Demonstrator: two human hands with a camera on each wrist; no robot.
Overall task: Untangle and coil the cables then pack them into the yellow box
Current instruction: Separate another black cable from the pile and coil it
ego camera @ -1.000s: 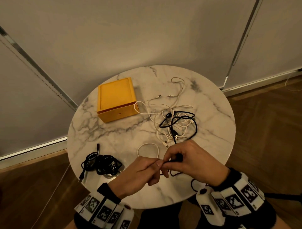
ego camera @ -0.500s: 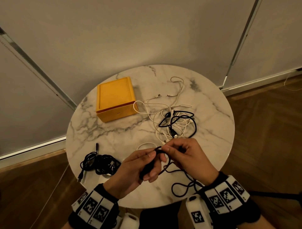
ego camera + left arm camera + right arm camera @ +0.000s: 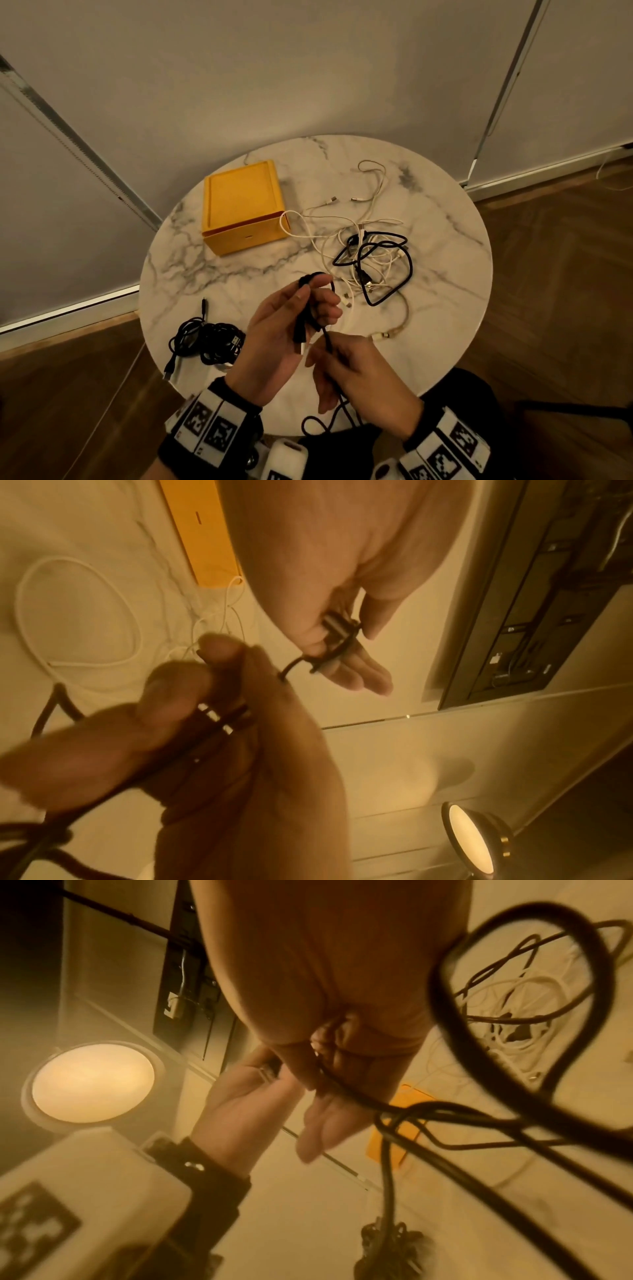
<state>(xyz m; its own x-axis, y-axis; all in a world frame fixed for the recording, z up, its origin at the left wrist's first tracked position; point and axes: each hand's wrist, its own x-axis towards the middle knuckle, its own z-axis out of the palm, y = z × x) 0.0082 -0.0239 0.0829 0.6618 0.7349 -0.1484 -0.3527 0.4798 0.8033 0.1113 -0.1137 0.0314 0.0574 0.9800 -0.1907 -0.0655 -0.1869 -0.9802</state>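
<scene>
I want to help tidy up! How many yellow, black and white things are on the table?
Yellow box: 1
Held black cable: 1
Black bundle near the table edge: 1
Loose black cable: 1
White tangle: 1 pile, too knotted to count the strands
Total: 5

Lighting is dim and warm amber in all views. A round glowing ceiling lamp is the visible source. Both wrist views show motion blur, grain and wide-angle bending; the near thick black cable loop is out of focus.
</scene>
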